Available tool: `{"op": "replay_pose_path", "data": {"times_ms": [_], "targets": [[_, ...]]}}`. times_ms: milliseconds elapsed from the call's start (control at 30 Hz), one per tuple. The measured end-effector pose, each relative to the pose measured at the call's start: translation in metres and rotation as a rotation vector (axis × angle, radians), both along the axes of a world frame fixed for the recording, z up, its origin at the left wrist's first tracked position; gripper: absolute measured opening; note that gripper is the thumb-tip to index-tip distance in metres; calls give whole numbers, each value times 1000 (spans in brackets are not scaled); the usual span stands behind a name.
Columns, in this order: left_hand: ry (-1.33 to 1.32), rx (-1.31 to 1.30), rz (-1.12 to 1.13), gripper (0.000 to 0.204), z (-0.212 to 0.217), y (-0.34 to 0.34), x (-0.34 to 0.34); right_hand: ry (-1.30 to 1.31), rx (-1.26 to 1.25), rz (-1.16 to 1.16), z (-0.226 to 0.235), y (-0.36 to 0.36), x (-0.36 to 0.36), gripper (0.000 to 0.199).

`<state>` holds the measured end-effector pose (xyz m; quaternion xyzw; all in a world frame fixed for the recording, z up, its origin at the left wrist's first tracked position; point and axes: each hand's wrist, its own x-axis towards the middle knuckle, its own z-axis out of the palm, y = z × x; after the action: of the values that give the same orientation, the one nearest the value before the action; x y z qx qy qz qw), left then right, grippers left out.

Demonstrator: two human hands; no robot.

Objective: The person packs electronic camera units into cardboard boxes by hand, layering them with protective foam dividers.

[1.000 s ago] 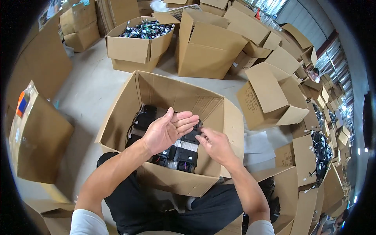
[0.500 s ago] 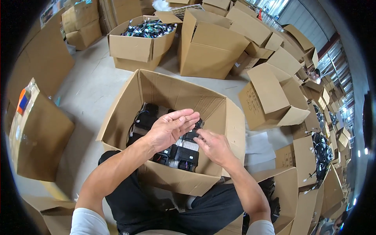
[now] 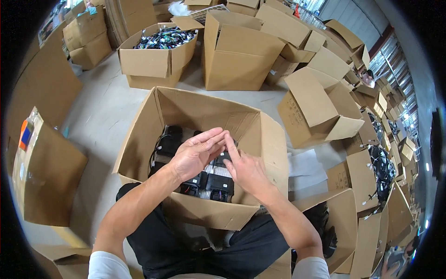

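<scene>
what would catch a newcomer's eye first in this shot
First the two bare hands in the middle: the left hand and the right hand meet fingertip to fingertip above a big open cardboard box, and whether they pinch anything cannot be told. Inside that box lie black devices with cables. All around stand more cardboard boxes, one at upper left heaped with tangled wiring.
</scene>
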<state>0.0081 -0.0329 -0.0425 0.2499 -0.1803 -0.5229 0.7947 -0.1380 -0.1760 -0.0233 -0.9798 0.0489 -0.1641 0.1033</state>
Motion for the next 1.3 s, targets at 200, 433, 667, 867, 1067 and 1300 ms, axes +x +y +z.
{"op": "replay_pose_path", "data": {"times_ms": [200,433,667,867,1067,1300], "targets": [[-60,39,11,50,2,-1,-5,29,46,-102,-5,-11,-4,74],[-410,490,196,30,-10,10,7,-165,15,233,-33,24,19,58],[-560,654,218,13,-26,4,2,-14,22,168,-26,8,0,30],[-570,651,179,10,-31,2,-5,-81,-23,176,-30,4,-2,15],[-500,652,175,10,-32,5,-4,-81,-37,175,-33,4,0,17],[-504,608,131,14,-34,3,-4,-14,-15,173,-33,-1,1,16]]}}
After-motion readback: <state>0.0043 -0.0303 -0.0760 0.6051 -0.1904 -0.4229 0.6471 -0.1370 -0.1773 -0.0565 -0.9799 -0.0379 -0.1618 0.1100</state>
